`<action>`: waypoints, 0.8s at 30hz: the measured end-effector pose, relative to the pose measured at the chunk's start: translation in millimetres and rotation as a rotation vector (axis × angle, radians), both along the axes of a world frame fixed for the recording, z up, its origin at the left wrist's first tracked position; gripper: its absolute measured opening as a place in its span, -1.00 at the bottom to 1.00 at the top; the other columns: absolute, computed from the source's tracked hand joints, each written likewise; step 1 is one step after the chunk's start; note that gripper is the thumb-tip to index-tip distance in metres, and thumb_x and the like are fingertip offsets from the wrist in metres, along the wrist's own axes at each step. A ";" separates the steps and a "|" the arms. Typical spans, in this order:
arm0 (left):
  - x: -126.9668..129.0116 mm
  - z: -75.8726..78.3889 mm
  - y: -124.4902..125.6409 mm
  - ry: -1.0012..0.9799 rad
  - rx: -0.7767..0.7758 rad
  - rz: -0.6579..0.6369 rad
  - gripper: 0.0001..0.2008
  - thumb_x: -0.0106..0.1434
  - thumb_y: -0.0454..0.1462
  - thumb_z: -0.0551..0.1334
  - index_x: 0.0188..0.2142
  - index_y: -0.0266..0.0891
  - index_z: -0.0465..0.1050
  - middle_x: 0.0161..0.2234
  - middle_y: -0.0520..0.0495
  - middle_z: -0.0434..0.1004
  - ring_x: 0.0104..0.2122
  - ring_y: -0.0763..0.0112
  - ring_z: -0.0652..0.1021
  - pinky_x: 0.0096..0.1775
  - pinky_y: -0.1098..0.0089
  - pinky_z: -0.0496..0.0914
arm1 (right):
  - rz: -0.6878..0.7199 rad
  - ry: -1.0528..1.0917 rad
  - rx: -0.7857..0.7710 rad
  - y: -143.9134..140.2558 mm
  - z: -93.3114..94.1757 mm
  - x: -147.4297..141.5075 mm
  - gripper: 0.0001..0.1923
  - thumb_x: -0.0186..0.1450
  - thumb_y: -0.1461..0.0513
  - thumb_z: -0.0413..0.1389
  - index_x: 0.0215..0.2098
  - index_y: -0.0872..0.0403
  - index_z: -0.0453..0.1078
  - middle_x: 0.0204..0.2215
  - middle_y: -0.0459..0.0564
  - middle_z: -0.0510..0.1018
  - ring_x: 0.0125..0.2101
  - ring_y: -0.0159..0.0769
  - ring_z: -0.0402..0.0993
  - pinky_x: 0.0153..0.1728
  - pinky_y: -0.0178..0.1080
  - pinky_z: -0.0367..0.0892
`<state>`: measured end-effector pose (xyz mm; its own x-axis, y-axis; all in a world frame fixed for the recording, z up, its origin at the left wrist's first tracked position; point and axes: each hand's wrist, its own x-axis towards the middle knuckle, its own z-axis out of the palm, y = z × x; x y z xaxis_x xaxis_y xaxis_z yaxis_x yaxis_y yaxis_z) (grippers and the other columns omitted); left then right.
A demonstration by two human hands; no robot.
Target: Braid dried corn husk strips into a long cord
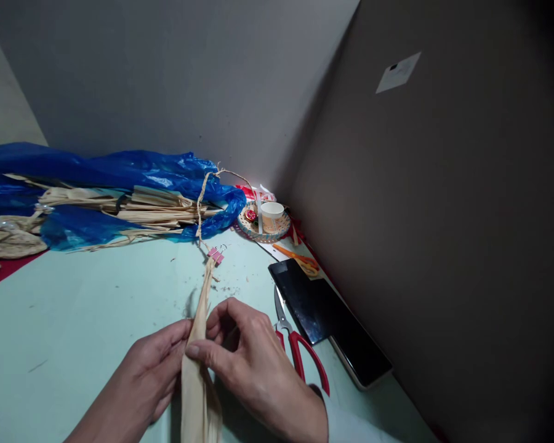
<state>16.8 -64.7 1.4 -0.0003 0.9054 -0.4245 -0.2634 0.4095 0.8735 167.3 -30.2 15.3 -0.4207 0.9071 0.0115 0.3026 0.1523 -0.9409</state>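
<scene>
A long pale strip of dried husk [195, 375] runs from the near edge up to a pink binder clip [216, 255]. Beyond the clip it continues as a thin twisted cord [200, 209] that arcs toward the basket. My left hand [159, 366] is closed on the strip's left edge, its fingertips partly behind it. From the right, my right hand [247, 357] pinches the same strip, thumb lying across its front. Red-handled scissors [298, 347] lie partly hidden behind my right hand, blades pointing away.
Blue plastic [161, 169] wraps a bundle of dried husks [157, 206] at the back left. A small woven basket [277, 235] holds a paper cup [272, 216]. Orange-handled scissors [300, 258] and two dark phones or tablets [305, 301] lie along the right wall [425, 234].
</scene>
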 end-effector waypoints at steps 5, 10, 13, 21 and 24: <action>-3.9 -4.0 1.5 0.057 0.035 -0.026 -0.64 -0.16 -0.10 0.51 -0.40 -0.18 0.53 -0.63 0.16 0.32 -0.54 0.47 0.34 -0.48 0.55 0.28 | 0.039 0.084 -0.098 3.9 3.0 1.7 -0.75 0.24 0.10 0.26 -0.36 0.08 0.35 -0.44 -0.12 0.43 -0.40 -0.37 0.34 -0.37 -0.32 0.23; -3.8 -1.9 0.7 0.176 -0.035 0.007 -0.61 -0.09 0.01 0.47 -0.45 -0.17 0.42 -0.63 0.18 0.21 -0.61 0.58 0.17 -0.58 0.63 0.02 | -0.035 0.065 -0.087 9.0 5.9 4.9 -0.85 0.25 0.24 0.14 -0.43 0.05 0.23 -0.52 -0.18 0.37 -0.49 -0.41 0.27 -0.44 -0.33 0.18; -3.9 -0.8 0.0 0.200 -0.047 -0.009 -0.54 -0.09 0.11 0.44 -0.44 -0.17 0.41 -0.63 0.18 0.20 -0.63 0.63 0.08 -0.59 0.63 -0.09 | -0.053 0.060 -0.078 9.0 6.7 5.3 -0.84 0.21 0.27 0.15 -0.44 0.05 0.22 -0.54 -0.20 0.34 -0.50 -0.42 0.23 -0.46 -0.33 0.14; -9.1 -5.9 4.1 0.170 -0.058 -0.090 -0.39 -0.15 0.26 0.40 -0.39 -0.18 0.40 -0.66 0.23 0.13 -0.64 0.65 -0.03 -0.58 0.56 -0.19 | 0.074 0.359 -0.347 9.4 9.1 4.6 -0.57 0.11 0.03 0.37 -0.44 0.09 0.24 -0.54 -0.22 0.27 -0.51 -0.47 0.13 -0.46 -0.35 0.06; -6.4 -0.8 3.6 0.179 -0.031 -0.072 -0.41 -0.12 0.25 0.40 -0.40 -0.18 0.38 -0.65 0.23 0.11 -0.63 0.64 -0.03 -0.56 0.54 -0.19 | 0.069 0.392 -0.389 11.5 6.2 3.4 -0.50 0.04 -0.02 0.41 -0.44 0.10 0.26 -0.54 -0.21 0.31 -0.50 -0.47 0.15 -0.44 -0.36 0.07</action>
<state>10.4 -61.1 0.6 -0.0142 0.8923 -0.4513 -0.0746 0.4491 0.8904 170.7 -18.7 21.5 -0.5107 0.8465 -0.1507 -0.0800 -0.2213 -0.9719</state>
